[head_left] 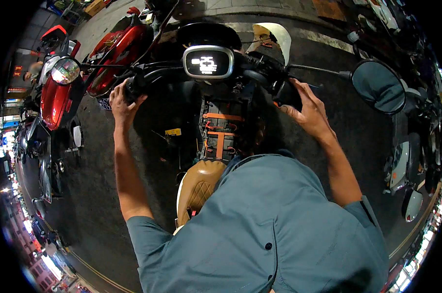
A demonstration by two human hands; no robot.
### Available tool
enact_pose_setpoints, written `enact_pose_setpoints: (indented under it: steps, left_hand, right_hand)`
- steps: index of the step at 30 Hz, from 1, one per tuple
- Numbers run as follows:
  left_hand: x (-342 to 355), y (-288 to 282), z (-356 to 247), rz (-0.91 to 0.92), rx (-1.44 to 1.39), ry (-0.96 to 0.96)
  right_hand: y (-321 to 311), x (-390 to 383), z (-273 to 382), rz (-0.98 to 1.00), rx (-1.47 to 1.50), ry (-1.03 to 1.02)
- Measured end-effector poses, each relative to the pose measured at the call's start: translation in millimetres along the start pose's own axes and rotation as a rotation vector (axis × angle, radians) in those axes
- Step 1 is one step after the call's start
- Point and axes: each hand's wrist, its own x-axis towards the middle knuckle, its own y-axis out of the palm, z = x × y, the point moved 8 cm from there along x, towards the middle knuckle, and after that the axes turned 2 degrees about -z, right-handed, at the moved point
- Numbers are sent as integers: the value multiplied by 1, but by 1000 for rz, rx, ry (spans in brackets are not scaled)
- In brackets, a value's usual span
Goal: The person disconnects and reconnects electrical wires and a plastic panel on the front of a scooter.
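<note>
Both hands on the scooter bars rn, left hand clenched on the left grip, right hand wrapped round the right grip, floor panel off w/ wiring exposed, nothing closed up yet imo.

The person wears a grey-blue short-sleeved shirt with dark buttons, forearms bare

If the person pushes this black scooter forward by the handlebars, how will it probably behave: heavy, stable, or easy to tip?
The scooter is probably heavy: a large battery block with orange straps fills its frame. It would likely roll rather than slide. Both the left hand and the right hand grip the handlebars, so it may lean sideways if released.
</note>
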Motion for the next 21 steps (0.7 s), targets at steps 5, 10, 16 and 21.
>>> enact_pose_setpoints:
  steps: [5, 10, 16, 21]
  left_hand:
    - [-1, 4, 7, 5, -2, -21]
    - [-2, 7, 15, -3, -5, -14]
    - [-1, 3, 8, -19, -7, -23]
    - [-1, 0, 3, -15, -28, -34]
  right_hand:
    - [1, 0, 2, -42, -61, -43]
    - [1, -1, 5, -91, -125, -93]
    - [2, -1, 2, -159, -181, -78]
    - [1, -1, 6, -183, -190, -69]
